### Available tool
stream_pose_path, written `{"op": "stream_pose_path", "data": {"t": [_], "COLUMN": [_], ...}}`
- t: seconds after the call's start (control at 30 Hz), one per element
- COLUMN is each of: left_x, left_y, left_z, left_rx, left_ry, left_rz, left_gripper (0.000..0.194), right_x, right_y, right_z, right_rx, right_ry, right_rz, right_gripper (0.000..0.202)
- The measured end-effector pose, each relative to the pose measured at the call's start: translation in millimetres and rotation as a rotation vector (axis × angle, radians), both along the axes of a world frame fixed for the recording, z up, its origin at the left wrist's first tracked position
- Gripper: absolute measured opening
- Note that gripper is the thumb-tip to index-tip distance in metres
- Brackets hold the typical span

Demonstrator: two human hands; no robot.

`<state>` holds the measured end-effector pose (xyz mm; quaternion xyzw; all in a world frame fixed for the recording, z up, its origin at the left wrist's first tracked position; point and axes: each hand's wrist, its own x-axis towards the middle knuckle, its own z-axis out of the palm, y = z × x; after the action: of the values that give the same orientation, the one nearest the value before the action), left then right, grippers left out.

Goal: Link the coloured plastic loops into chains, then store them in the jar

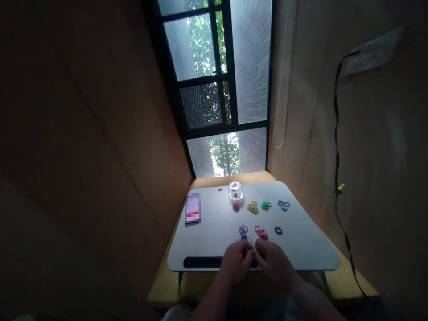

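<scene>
Over the near edge of a white folding lap desk, my left hand and my right hand meet with their fingertips pinched. A small green thing, perhaps an elastic hair tie, shows between them. Just beyond my left hand lie purple hair ties. Pink hair ties lie just past my right fingertips, with dark ones to their right. Farther back are small groups of red, yellow, green and blue hair ties.
A clear round container stands at the back, with a single reddish ring to its left. At the left edge lies a phone with a lit screen. A dark slot runs along the desk's front. A black cable hangs on the right wall.
</scene>
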<state>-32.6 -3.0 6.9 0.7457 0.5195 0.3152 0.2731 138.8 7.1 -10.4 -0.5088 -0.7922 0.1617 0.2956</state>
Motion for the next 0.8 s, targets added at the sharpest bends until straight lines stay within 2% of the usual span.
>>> {"op": "stream_pose_path", "data": {"t": [0.27, 0.8], "left_x": [-0.7, -0.2], "left_y": [0.0, 0.8], "left_z": [3.2, -0.6], "left_rx": [0.009, 0.014], "left_ry": [-0.007, -0.005], "left_rz": [-0.003, -0.004], "left_gripper": [0.013, 0.014], "right_x": [0.7, 1.0], "right_y": [-0.4, -0.7], "right_z": [-0.4, 2.6], "right_rx": [0.012, -0.015], "right_ry": [0.005, 0.012], "right_rz": [0.008, 0.016], "right_gripper": [0.018, 0.016]}}
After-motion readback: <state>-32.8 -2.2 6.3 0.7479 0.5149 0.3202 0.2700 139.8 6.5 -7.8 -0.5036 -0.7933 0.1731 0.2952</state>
